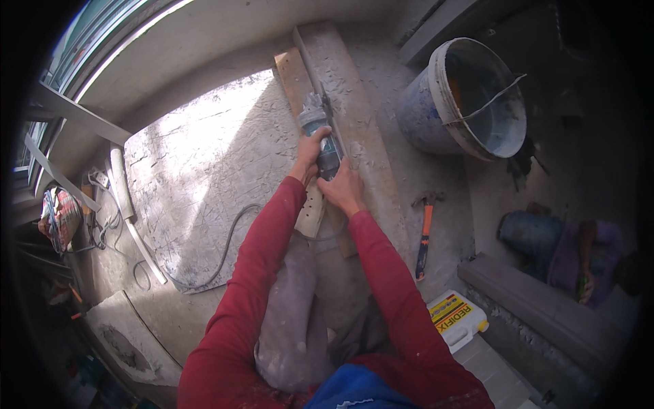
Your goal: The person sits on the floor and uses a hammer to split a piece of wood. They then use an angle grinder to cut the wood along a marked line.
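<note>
A teal and grey angle grinder (321,142) lies lengthwise in front of me, its head pointing away. My left hand (310,155) is wrapped around its body from the left, thumb on top. My right hand (345,187) grips the rear end, closer to me. Under and beside the tool runs a narrow wooden strip (294,73). Along its right side lies a long, dusty grey-brown slab piece (361,116). The grinder's disc is hidden, so I cannot tell whether it touches the piece.
A scratched, sunlit board (197,157) with a grey cable (235,235) lies left. Rightward are a white bucket (436,102), an orange-handled hammer (425,235) and a white and yellow jug (455,317). Beyond a dark beam (538,310), another person (579,252) sits at the far right.
</note>
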Demonstrator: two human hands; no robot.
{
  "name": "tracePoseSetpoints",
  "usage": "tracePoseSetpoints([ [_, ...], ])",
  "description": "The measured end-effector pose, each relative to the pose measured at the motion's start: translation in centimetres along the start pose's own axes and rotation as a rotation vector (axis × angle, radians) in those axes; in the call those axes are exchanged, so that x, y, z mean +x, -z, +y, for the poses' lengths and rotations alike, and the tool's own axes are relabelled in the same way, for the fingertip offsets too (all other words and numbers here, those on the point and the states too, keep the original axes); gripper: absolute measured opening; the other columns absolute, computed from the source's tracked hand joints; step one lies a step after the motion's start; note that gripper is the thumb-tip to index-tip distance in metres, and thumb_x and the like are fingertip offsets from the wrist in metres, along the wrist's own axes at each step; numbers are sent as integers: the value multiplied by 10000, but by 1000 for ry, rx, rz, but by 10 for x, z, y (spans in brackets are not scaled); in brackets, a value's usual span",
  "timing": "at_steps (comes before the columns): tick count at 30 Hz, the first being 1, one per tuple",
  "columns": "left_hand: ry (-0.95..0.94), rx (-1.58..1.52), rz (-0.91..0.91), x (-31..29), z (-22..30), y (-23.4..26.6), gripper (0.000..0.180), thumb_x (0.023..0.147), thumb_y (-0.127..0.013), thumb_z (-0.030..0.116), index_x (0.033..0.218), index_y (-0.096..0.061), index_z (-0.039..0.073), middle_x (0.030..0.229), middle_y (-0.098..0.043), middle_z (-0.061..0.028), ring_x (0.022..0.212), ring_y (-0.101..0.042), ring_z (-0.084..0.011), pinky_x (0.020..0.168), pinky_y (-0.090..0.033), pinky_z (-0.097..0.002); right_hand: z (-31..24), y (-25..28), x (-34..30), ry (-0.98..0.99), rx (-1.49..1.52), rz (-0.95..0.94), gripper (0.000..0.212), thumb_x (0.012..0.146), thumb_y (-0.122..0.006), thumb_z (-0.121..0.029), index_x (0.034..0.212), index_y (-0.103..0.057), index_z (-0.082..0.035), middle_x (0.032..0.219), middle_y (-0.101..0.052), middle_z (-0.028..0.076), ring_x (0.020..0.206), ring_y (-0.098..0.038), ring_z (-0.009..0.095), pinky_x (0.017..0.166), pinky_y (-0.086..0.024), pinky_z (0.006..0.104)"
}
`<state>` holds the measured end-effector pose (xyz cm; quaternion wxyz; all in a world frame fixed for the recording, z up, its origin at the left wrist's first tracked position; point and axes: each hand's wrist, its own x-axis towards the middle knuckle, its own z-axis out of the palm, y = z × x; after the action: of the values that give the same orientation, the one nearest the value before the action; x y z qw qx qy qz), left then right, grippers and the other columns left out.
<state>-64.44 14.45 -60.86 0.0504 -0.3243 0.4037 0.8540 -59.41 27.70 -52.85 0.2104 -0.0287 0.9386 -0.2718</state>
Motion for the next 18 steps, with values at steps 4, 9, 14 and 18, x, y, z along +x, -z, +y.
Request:
tracePoseSetpoints([
  [4, -11, 3, 12, 0, -2, 0, 341, 902, -739, 211, 1160, -648, 9, 983, -749, -131, 752, -718, -214, 699, -607, -377, 0, 0, -1, 3, -22, 3, 661, 749, -782, -369, 1185, -495, 36, 1016, -715, 316, 988, -700, 499, 868, -551, 567],
  [9, -28, 22, 6, -6, -4, 0, 332, 901, -738, 198, 1165, -652, 17, 992, -749, -125, 776, -717, -207, 730, -605, -374, 6, -5, -3, 0, 19, 23, 735, 730, -781, -394, 1260, -511, 38, 997, -721, 318, 962, -703, 503, 854, -546, 567],
  [14, -49, 27, -5, -14, -5, -1, 355, 901, -738, 200, 1186, -638, 13, 1012, -744, -107, 816, -712, -195, 750, -598, -365, 11, -6, -8, 39, 16, 31, 691, 744, -778, -373, 1221, -493, 36, 993, -714, 323, 959, -699, 507, 855, -548, 569],
  [18, -27, 44, -2, -16, -8, -1, 363, 902, -736, 207, 1187, -633, 7, 1019, -742, -102, 820, -706, -189, 745, -593, -361, 11, -3, -14, 45, -1, 33, 664, 751, -772, -362, 1201, -489, 35, 988, -711, 325, 957, -698, 509, 855, -548, 572],
])
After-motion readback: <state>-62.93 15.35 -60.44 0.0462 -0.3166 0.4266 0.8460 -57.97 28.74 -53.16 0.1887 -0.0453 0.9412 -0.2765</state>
